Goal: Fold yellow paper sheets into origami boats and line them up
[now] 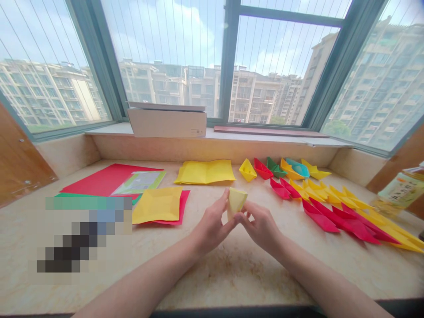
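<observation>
Between my two hands, above the stone counter [212,282], is a small folded piece of pale yellow paper [237,199], with a triangular face toward me. My left hand [215,221] grips its left side, thumb low and fingers behind. On the other side my right hand [260,218] pinches its lower right edge, thumb and fingertips together. The fingers partly hide the lower part of the paper. Beyond my hands lies a stack of creased yellow paper [205,172]. A yellow paper boat [247,170] stands just behind and to the right.
Several paper boats in red [320,216], yellow, green and blue stand in rows at right, near a clear plastic container [402,187]. Yellow squares [159,204] and red sheets [102,180] lie at left, beside a pixelated patch. A white box [167,122] sits on the sill.
</observation>
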`<state>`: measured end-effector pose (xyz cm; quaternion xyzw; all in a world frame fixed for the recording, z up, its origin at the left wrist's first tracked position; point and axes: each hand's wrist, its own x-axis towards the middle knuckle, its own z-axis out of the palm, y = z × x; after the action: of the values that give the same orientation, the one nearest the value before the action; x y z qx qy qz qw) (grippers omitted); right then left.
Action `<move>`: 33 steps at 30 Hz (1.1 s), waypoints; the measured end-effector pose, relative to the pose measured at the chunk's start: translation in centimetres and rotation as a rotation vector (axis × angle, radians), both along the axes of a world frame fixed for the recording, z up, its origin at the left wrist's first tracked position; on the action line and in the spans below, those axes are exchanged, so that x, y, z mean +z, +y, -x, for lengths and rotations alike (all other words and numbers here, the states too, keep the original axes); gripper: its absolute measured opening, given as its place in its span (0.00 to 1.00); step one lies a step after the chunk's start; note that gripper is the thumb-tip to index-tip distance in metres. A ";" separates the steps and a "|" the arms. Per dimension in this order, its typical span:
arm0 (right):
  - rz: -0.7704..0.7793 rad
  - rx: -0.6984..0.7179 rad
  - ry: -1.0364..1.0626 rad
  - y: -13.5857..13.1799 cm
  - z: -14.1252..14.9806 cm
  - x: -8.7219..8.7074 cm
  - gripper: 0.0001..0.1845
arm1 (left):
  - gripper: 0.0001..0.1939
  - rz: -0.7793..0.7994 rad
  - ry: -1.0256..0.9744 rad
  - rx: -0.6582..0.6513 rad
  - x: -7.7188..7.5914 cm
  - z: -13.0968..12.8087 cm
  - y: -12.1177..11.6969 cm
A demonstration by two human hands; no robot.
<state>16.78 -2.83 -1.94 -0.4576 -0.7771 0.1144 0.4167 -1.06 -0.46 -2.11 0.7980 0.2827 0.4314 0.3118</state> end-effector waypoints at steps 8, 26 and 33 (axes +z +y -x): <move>-0.040 0.078 -0.042 -0.1 -0.5 0.8 0.15 | 0.37 0.332 -0.193 -0.221 0.7 0.6 0.3; -0.104 0.179 -0.228 -0.3 -0.8 1.2 0.22 | 0.38 0.267 -0.126 -0.285 0.8 0.9 -0.3; -0.180 -0.042 -0.206 -0.7 0.1 0.8 0.29 | 0.40 0.142 -0.109 -0.087 0.5 1.1 0.0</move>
<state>16.66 -3.49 -1.15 -0.4440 -0.8131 -0.0120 0.3764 -2.19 -0.44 -1.65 0.7607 0.2602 0.4391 0.4011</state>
